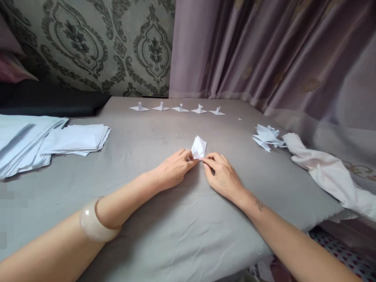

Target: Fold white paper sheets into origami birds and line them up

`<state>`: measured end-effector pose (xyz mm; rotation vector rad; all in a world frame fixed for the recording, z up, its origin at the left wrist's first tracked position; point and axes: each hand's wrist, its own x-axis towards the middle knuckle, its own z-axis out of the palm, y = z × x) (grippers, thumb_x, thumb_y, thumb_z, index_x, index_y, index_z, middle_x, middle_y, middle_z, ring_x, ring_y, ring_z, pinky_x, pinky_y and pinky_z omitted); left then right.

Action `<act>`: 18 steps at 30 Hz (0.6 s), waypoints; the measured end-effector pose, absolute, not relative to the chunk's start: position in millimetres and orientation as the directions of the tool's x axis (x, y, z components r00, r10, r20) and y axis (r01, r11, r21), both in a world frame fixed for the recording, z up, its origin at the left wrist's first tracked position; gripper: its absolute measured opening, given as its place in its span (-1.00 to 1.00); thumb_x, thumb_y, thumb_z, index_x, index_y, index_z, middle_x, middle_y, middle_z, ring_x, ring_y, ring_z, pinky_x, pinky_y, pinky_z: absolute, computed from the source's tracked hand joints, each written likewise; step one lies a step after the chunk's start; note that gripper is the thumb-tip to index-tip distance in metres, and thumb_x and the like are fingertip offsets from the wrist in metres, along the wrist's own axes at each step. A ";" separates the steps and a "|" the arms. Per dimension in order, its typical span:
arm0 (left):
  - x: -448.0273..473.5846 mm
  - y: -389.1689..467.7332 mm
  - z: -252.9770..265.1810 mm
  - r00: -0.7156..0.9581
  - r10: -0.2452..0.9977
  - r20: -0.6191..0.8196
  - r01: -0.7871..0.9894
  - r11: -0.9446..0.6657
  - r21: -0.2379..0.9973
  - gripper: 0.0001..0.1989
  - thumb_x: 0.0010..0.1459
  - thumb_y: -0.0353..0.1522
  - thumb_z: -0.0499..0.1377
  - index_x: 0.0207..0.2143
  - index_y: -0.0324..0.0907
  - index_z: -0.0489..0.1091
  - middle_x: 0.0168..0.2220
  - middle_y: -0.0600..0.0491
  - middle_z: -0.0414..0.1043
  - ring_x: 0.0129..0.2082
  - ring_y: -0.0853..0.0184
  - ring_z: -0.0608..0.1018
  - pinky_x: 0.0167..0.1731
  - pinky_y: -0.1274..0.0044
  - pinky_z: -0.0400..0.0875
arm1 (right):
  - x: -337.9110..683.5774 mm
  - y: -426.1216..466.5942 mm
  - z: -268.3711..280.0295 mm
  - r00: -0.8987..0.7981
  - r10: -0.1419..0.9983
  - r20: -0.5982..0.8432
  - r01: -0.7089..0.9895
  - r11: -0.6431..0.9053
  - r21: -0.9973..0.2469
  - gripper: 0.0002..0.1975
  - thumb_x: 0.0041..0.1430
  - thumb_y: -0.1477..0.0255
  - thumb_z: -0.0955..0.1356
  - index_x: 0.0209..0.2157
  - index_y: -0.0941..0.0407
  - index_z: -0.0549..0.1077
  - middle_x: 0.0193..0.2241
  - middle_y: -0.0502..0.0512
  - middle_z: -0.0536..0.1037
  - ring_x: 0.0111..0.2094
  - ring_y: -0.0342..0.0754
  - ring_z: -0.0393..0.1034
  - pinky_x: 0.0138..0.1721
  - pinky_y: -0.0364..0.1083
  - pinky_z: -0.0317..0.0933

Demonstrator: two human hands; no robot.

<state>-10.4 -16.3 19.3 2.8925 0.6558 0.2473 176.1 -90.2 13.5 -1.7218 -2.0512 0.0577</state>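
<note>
A small folded white paper (pixel 199 147) rests on the grey cloth surface in the middle of the view, its pointed end facing away from me. My left hand (pixel 177 166) pinches its near left corner between thumb and fingers. From the other side, my right hand (pixel 221 172) has its thumb and forefinger closed at the near edge of the same paper. The fingertips of both hands almost meet there. How many layers the paper has cannot be made out.
Several folded paper figures (pixel 180 107) stand in a row at the back. Loose paper sheets (pixel 26 145) and a smaller paper stack (pixel 78 139) lie at left, beside a black cloth (pixel 49 100). At right are a folded-paper pile (pixel 266 136), a white cloth (pixel 323 166) and a purple curtain (pixel 223 47).
</note>
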 end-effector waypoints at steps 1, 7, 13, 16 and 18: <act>-12.7 -16.0 20.5 0.892 0.434 0.128 0.402 -0.890 0.215 -0.51 0.19 -0.56 -0.16 0.12 -0.28 0.29 -0.10 -0.20 0.29 -0.23 0.23 0.32 -0.16 0.40 0.32 | 175.5 -91.3 14.2 -0.120 0.942 0.314 0.928 0.219 -0.301 -0.68 0.23 0.50 0.21 -0.06 0.08 0.49 -0.16 0.15 0.48 -0.15 0.01 0.33 -0.12 -0.01 0.27; -23.3 -10.8 27.8 0.891 0.452 0.047 0.434 -0.877 0.207 -0.47 0.18 -0.56 -0.13 0.16 -0.15 0.26 -0.13 -0.14 0.27 -0.20 0.24 0.34 -0.18 0.43 0.32 | 174.6 -94.2 16.0 -0.191 0.931 0.310 0.924 0.278 -0.264 -0.68 0.22 0.49 0.22 -0.03 0.09 0.45 -0.08 0.15 0.46 -0.12 0.03 0.30 -0.08 0.02 0.24; -28.5 -9.6 36.5 0.897 0.440 -0.049 0.440 -0.875 0.201 -0.44 0.17 -0.58 -0.10 0.20 -0.11 0.20 -0.04 -0.15 0.27 -0.09 0.20 0.36 -0.15 0.45 0.31 | 175.4 -93.9 17.3 -0.239 0.925 0.294 0.925 0.309 -0.220 -0.65 0.22 0.53 0.21 0.00 0.10 0.43 -0.09 0.15 0.46 -0.09 0.03 0.29 -0.06 0.02 0.23; -33.8 -5.4 44.5 0.914 0.405 -0.021 0.392 -0.871 0.297 -0.58 0.21 -0.53 -0.07 0.03 -0.10 0.37 -0.06 -0.09 0.34 -0.11 0.26 0.42 -0.19 0.50 0.31 | 175.9 -93.4 19.6 -0.265 0.919 0.292 0.921 0.330 -0.205 -0.67 0.23 0.53 0.19 -0.03 0.11 0.44 -0.09 0.15 0.47 -0.08 0.03 0.29 -0.05 0.02 0.23; -36.6 -1.1 49.7 0.919 0.393 -0.013 0.369 -0.848 0.380 -0.70 0.23 -0.47 -0.03 -0.16 -0.12 0.46 -0.13 -0.03 0.42 -0.21 0.32 0.47 -0.25 0.55 0.31 | 176.5 -92.1 20.9 -0.292 0.909 0.297 0.911 0.359 -0.204 -0.68 0.23 0.55 0.18 -0.06 0.12 0.45 -0.05 0.16 0.46 -0.06 0.03 0.29 -0.05 0.02 0.24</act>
